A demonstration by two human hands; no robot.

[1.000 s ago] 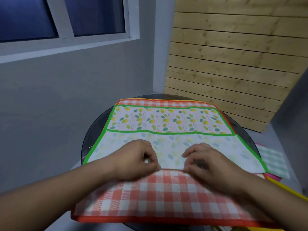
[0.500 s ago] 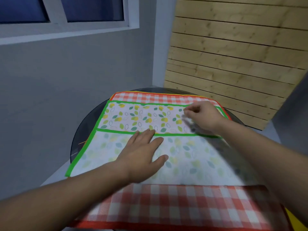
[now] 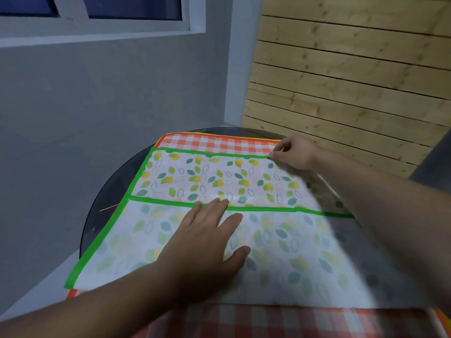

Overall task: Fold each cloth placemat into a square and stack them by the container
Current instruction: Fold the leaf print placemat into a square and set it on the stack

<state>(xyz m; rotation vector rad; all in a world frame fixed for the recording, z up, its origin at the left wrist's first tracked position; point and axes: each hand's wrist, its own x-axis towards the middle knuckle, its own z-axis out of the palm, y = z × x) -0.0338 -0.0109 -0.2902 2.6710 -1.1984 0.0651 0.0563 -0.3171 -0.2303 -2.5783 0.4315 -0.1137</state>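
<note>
A leaf-print placemat with a green border (image 3: 219, 176) lies partly folded on the round table, its near half turned over with the pale underside up. My left hand (image 3: 207, 242) lies flat, fingers apart, on that folded half, fingertips at the green edge. My right hand (image 3: 292, 153) pinches the placemat's far right corner. Beneath it lies a red-and-white checked placemat (image 3: 219, 143), showing at the far edge and near edge. No container is in view.
The dark round glass table (image 3: 117, 191) shows bare at the left. A grey wall with a window stands behind it, and a wooden slat panel (image 3: 353, 81) leans at the right, close to the table's far edge.
Both hands left the near fold. My left hand slid forward and flattened on the cloth. My right hand reached to the far right corner and took hold of it.
</note>
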